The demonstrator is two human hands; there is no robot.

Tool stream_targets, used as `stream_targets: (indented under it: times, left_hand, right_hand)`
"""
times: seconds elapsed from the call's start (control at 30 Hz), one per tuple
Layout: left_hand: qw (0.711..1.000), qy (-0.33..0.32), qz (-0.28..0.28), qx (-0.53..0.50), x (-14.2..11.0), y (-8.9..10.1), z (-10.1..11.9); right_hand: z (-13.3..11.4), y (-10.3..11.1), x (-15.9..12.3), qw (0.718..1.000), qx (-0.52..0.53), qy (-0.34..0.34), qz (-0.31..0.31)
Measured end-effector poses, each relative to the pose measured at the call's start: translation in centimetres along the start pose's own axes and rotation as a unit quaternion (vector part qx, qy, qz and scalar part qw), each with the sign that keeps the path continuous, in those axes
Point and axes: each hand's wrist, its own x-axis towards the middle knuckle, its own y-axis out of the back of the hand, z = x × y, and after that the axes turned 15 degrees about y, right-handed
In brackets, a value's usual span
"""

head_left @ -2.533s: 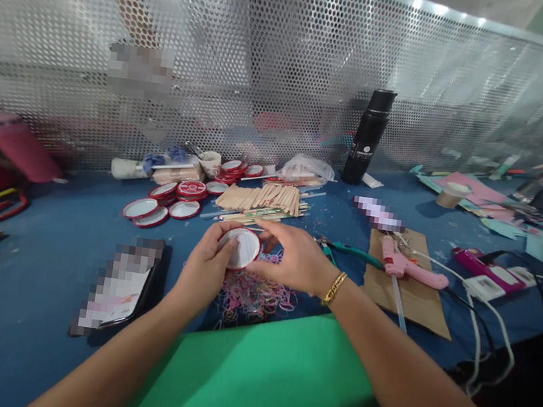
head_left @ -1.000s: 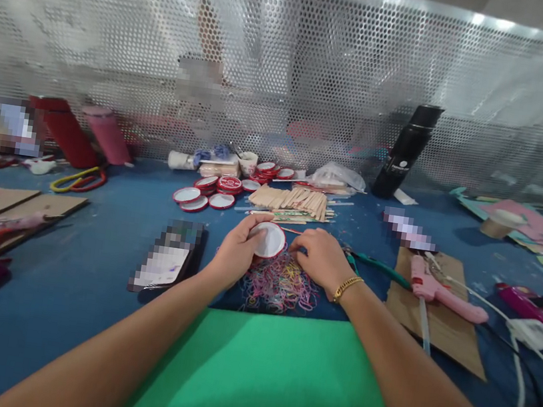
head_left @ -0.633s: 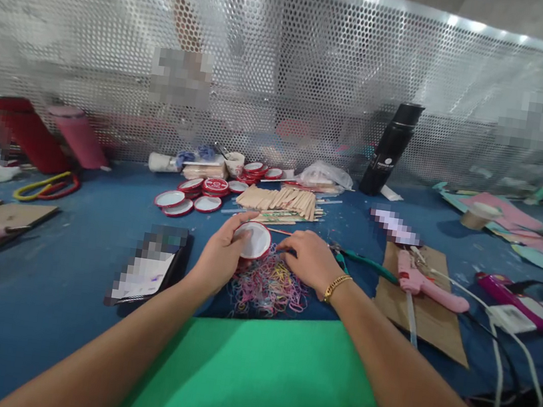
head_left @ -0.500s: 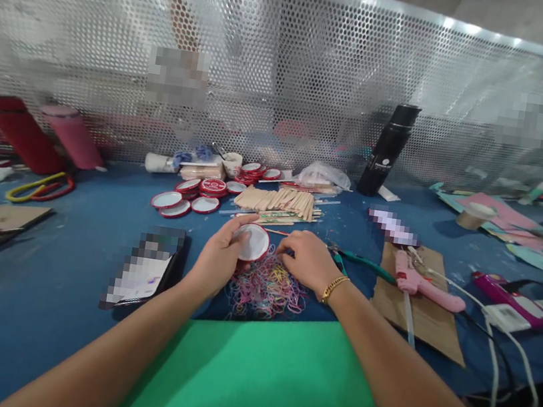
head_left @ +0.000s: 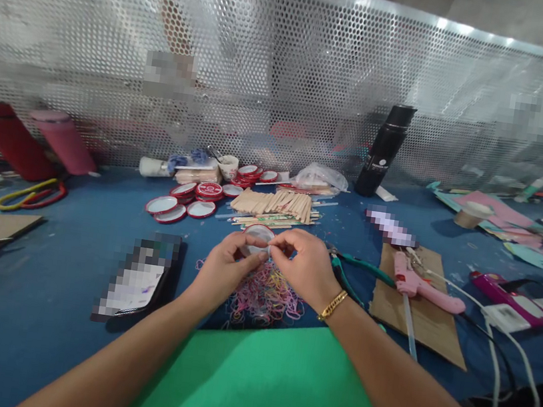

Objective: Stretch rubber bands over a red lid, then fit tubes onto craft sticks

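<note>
Red-rimmed lid (head_left: 259, 231) sits in half-curled left hand (head_left: 222, 268), likely steadied for right hand (head_left: 307, 267), pinched nearly closed, contents unclear.

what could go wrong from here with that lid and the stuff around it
The lid could slip, as the left hand seems to grip it only by fingertips. If dropped, it might land in the tangled bands just below.

The glue gun might burn the right arm if hot; I can't tell whether it is.
</note>
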Motion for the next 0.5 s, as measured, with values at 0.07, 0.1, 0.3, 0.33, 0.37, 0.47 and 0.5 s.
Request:
stream_targets:
  times: [0.07, 0.1, 0.3, 0.33, 0.37, 0.47, 0.5]
  left_hand:
    - [0.999, -0.013, 0.000, 0.032, -0.21, -0.02, 0.03]
    - [0.999, -0.014, -0.002, 0.035, -0.29, -0.02, 0.08]
    - [0.997, -0.039, -0.002, 0.070, -0.41, 0.12, 0.54]
    - [0.996, -0.044, -0.004, 0.079, -0.38, 0.15, 0.59]
    - [0.995, -0.047, -0.007, 0.086, -0.36, 0.17, 0.62]
    - [0.993, -0.060, -0.013, 0.101, -0.28, 0.24, 0.65]
    - [0.992, -0.067, -0.008, 0.109, -0.26, 0.27, 0.68]
  right_hand:
    - [-0.60, 0.03, 0.00, 1.000, -0.021, 0.009, -0.005]
    - [-0.81, 0.09, 0.01, 0.999, -0.030, 0.012, -0.007]
    - [-1.03, 0.37, 0.07, 0.998, -0.062, 0.026, -0.012]
    - [-1.04, 0.36, 0.06, 0.998, -0.062, 0.027, -0.009]
    - [-1.06, 0.33, 0.06, 0.998, -0.058, 0.026, -0.005]
    - [-1.21, 0.28, 0.08, 0.999, -0.029, 0.017, 0.001]
    - [-1.26, 0.30, 0.11, 1.000, -0.018, 0.012, 0.000]
